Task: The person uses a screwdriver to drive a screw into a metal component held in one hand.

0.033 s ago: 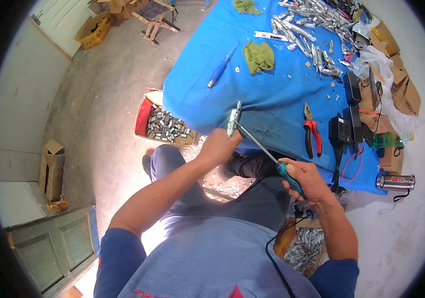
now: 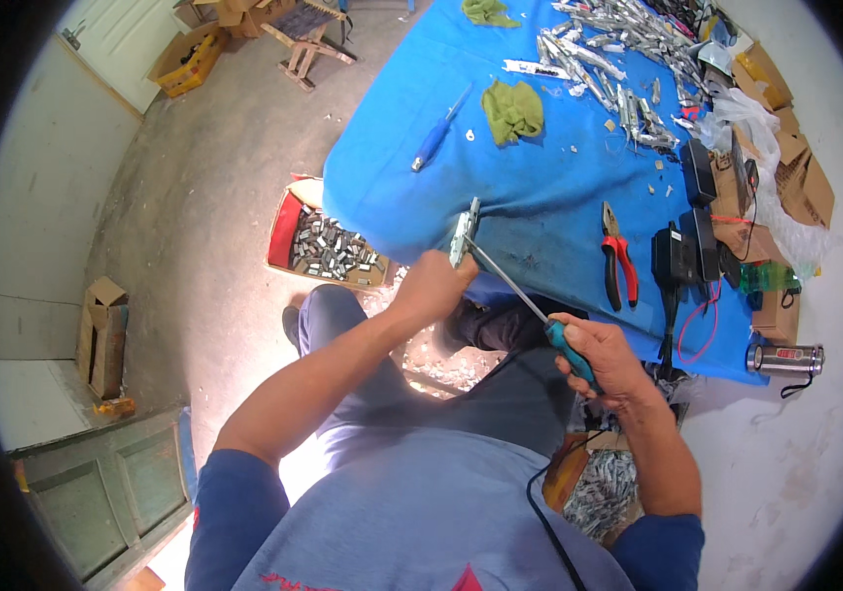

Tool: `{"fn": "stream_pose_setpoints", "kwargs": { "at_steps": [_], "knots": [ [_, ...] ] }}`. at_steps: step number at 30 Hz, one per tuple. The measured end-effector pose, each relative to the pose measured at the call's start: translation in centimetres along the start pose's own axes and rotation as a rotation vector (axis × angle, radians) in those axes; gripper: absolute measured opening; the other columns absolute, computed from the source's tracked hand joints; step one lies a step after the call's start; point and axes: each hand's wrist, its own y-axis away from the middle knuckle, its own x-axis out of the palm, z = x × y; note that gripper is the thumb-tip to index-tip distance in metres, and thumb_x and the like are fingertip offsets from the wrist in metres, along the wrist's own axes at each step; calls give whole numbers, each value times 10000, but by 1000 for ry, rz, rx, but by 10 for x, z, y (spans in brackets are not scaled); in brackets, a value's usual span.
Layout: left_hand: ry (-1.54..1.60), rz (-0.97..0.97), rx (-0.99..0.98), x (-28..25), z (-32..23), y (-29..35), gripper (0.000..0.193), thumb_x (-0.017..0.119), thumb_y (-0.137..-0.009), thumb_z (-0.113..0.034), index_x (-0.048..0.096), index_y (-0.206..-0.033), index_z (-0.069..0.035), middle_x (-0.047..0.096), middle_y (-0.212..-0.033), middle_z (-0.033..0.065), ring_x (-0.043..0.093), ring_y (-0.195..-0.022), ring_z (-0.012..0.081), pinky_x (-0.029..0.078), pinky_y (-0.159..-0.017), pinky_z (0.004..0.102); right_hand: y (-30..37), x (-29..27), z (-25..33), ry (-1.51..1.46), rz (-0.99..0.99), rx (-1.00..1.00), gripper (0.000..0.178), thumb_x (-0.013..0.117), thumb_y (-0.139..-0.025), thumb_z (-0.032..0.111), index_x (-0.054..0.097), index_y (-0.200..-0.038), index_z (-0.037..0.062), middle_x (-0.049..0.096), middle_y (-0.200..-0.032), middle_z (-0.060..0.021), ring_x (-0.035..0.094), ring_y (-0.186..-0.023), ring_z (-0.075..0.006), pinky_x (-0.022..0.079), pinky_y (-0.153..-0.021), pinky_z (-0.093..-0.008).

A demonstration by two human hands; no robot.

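My left hand is closed on the lower end of a narrow silvery metal piece, held tilted at the near edge of the blue-covered table. In my right hand is a screwdriver with a teal handle, gripped in the fist. Its long shaft runs up and left, and the tip meets the side of the metal piece close to my left fingers. Whether the tip sits in a gap there is too small to tell. Pliers with red and black handles lie on the cloth to the right.
A blue screwdriver and a green rag lie farther back. Similar metal pieces are heaped at the far right. Black power adapters and a steel flask line the right side. Left of the table, a red-sided box holds small metal parts.
My right hand and the teal screwdriver have shifted very slightly left. The metal piece in my left hand has barely moved.
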Motion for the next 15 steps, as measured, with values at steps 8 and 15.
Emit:
{"fn": "stream_pose_setpoints", "kwargs": {
  "at_steps": [8,15],
  "knots": [
    [-109,19,-33,-13,9,-10,545,596,-881,-435,659,-820,103,656,-750,269,673,-732,393,500,-678,466,-9,36,-64,-419,45,-38,373,574,-995,351,548,-1301,138,598,-761,-74,471,-446,-99,328,-349,-201],
    [-119,-26,39,-11,6,-10,543,597,-910,-406,588,-725,104,558,-628,165,560,-590,258,444,-574,451,-5,69,-79,-573,8,-93,350,572,-1000,351,562,-1277,138,608,-754,-77,481,-457,-105,330,-345,-203]
  ]
}}
